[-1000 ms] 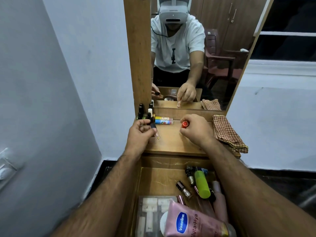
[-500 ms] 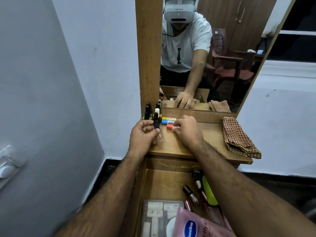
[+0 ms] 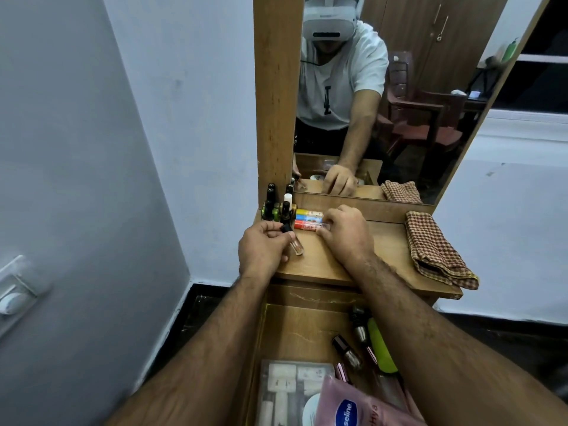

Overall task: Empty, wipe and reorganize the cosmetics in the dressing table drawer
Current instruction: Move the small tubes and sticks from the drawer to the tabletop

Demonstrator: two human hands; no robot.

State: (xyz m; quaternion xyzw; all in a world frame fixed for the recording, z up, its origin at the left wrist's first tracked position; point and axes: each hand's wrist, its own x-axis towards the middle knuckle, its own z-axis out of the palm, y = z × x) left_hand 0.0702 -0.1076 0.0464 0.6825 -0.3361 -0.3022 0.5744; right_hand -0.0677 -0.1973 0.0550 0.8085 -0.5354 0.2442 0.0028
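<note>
Left hand (image 3: 261, 252) pinching small clear glass vial with black cap (image 3: 292, 241) over near-left tabletop, right hand (image 3: 344, 233) pinching red plastic lip-balm tube (image 3: 305, 225) lying far-centre; both light, vial fragile, slick — best gripped mid-body.

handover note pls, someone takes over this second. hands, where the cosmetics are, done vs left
Left hand: holds a small clear vial with black cap just above the dresser top.
Right hand: fingers on the red tube, laid beside the yellow-blue tube.
Nail polish bottles stand in the back left corner. Checked cloth lies folded at right.
Done: several items moved onto the top.
Left: the open drawer holds a green tube, small bottles, a clear case and a pink Vaseline pouch; empty, wipe, reorganize.
</note>
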